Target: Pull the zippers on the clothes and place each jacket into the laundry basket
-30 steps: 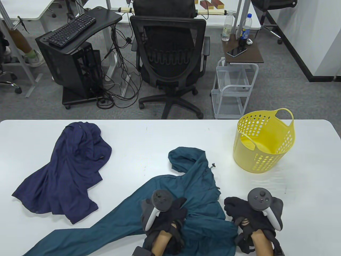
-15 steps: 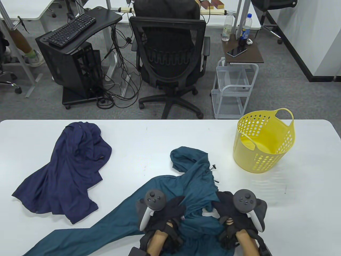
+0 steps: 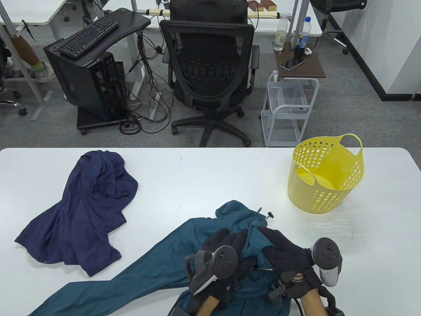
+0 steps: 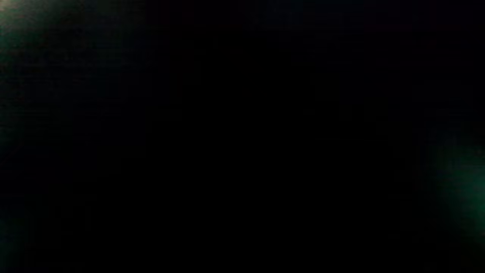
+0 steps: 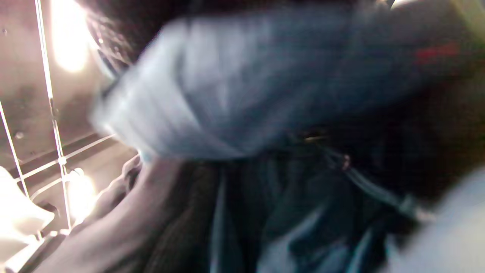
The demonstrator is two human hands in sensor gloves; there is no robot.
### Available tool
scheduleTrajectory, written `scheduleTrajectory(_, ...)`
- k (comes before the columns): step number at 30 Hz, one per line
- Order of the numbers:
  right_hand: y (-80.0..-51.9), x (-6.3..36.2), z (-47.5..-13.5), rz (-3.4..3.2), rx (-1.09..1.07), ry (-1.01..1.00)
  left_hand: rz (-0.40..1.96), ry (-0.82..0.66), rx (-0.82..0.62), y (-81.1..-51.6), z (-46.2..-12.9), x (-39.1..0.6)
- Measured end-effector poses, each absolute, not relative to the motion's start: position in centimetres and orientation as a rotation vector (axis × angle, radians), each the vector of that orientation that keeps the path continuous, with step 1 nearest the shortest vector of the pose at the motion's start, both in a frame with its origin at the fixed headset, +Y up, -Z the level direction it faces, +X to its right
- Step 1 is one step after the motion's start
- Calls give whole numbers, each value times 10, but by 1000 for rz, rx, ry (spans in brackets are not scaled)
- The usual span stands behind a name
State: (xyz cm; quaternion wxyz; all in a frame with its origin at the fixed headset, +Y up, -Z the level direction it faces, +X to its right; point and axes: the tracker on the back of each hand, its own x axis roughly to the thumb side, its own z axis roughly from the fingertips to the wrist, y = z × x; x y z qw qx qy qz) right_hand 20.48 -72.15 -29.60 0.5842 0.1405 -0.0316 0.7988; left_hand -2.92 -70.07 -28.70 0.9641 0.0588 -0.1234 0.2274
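A teal jacket (image 3: pixel 154 270) lies bunched at the table's front edge, its hood (image 3: pixel 235 212) pulled in and one sleeve trailing to the left. My left hand (image 3: pixel 227 240) sits on the heap with its fingers curled into the cloth. Just to its right, my right hand (image 3: pixel 274 245) grips a fold of the same jacket. A navy jacket (image 3: pixel 82 210) lies crumpled at the left. The yellow laundry basket (image 3: pixel 329 197) stands upright at the right, with no clothes showing inside. The left wrist view is black. Teal cloth (image 5: pixel 288 204) fills the blurred right wrist view.
The white table (image 3: pixel 197 174) ends at a far edge, with an office chair (image 3: pixel 210 72) and a white wire cart (image 3: pixel 289 108) on the floor behind it. A desk with a keyboard (image 3: pixel 88 33) stands at the back left.
Both hands closed in together over the teal jacket and gathered it. The hood slid toward the front edge. The right hand came in from the bare table onto the cloth.
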Motion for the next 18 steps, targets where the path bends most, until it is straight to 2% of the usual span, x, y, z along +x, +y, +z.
scheduleTrajectory(2, -727, 210, -297, 1940, 237, -90, 515, -179, 131, -709, -294, -38)
scheduleTrajectory(5, -738, 220, -297, 1977, 75, -31, 653, -85, 71, -719, -303, -59)
scheduleTrajectory(6, -741, 222, -298, 1992, 75, -3, 707, -58, 61, -722, -305, -65)
scheduleTrajectory(9, -752, 217, -304, 2178, 171, 256, 865, -15, 7, -728, -310, -79)
scheduleTrajectory(14, -765, 184, -310, 2411, 227, 405, 879, -7, 1, -732, -311, -83)
scheduleTrajectory(18, -763, 187, -309, 2439, 80, 200, 872, 12, 46, -730, -312, -92)
